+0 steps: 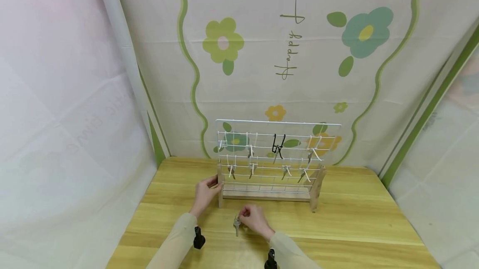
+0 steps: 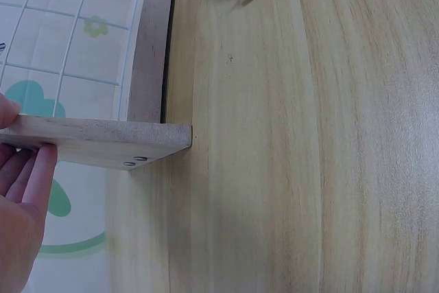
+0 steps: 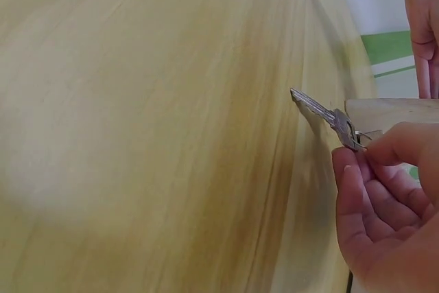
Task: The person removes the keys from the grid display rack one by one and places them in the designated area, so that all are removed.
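My left hand (image 1: 203, 196) holds the left wooden end panel (image 2: 96, 138) of a wire-grid rack, thumb on one face and fingers on the other in the left wrist view. The rack's white wire grid (image 1: 278, 122) rises between two wooden ends. In front of its lower left, my right hand (image 1: 256, 220) pinches a silver key (image 3: 336, 120) by its ring, between thumb and fingertips. The blade hangs downward in the head view, over the table. Several more keys (image 1: 286, 171) hang from white hooks in two rows on the grid; one (image 1: 277, 155) is on a black hook.
The rack stands near the back of a wood-grain table (image 1: 359, 219). A wooden crossbar (image 1: 265, 194) joins its ends low down. Behind rises a cloth backdrop (image 1: 254, 86) printed with flowers, and cloth walls (image 1: 67, 115) flank both sides.
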`<state>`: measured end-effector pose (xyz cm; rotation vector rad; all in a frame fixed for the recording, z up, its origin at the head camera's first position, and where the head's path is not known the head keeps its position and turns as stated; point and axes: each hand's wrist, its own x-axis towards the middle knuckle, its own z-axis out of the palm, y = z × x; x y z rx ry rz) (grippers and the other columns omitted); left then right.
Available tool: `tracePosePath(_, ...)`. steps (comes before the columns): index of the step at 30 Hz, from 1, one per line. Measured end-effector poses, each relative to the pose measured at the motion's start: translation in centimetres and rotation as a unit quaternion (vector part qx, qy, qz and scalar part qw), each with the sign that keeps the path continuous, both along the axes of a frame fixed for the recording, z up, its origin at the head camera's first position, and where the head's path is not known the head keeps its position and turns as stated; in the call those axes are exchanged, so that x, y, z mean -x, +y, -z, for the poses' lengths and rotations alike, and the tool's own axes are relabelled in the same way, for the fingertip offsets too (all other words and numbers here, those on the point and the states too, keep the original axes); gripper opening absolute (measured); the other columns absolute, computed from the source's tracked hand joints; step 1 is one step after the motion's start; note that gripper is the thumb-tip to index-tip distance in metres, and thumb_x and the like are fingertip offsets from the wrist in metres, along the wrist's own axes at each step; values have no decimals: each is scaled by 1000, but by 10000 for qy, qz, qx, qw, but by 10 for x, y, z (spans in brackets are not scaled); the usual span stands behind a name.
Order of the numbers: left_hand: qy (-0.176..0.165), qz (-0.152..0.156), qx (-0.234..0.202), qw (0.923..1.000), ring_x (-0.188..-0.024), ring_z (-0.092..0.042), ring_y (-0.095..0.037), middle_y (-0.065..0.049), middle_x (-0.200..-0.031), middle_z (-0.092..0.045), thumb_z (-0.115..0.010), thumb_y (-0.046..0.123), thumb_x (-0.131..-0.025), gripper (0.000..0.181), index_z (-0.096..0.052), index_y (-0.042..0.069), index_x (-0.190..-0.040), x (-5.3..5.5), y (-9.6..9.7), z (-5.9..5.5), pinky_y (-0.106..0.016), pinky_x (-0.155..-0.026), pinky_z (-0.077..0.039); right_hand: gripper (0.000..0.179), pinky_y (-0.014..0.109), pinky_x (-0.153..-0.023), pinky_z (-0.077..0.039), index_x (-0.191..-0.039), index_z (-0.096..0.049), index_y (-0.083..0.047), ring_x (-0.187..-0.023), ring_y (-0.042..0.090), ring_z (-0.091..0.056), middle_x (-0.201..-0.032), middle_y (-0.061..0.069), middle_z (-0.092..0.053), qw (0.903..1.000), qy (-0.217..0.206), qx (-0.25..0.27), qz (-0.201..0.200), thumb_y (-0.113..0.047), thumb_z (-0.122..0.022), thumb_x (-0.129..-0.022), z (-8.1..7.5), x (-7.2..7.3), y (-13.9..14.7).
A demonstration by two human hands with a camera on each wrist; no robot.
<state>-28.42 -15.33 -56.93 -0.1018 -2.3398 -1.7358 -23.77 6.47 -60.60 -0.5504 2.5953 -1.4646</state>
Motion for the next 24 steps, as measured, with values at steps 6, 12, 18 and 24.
tracePosePath(6,21,17,-11,10000,-111,-69,-37,-23,-122,-69,-74,6,-87,40,-66,-3,-125,0,0,0,-34,-85,-62,4,15,-54,-50,-87,-69,0,-63,1,-56,-80,7,-71,9999,-116,-29,92,-3,-69,-85,4,0,0)
tracePosePath(12,-31,17,-44,10000,-111,-69,-38,-25,-122,-68,-74,4,-87,39,-66,-3,-125,1,1,0,-35,-86,-62,4,15,-52,-49,-88,-69,1,-58,0,-54,-79,7,-70,9999,-90,-40,95,-2,-69,-85,5,0,-2)
tracePosePath(18,-46,34,-21,10000,-112,-68,-38,-25,-123,-68,-74,3,-87,40,-66,-4,-125,0,1,-1,-36,-87,-62,5,14,-50,-48,-87,-68,3,-54,-2,-51,-77,7,-70,9999,67,-95,61,-2,-67,-88,5,1,-3)
tracePosePath(24,-67,-6,-31,10000,-112,-69,-37,-23,-123,-69,-74,2,-87,40,-66,-3,-125,1,1,0,-34,-88,-62,5,14,-52,-48,-84,-68,1,-55,-4,-50,-76,6,-70,9992,340,-200,35,-2,-67,-87,6,1,-5)
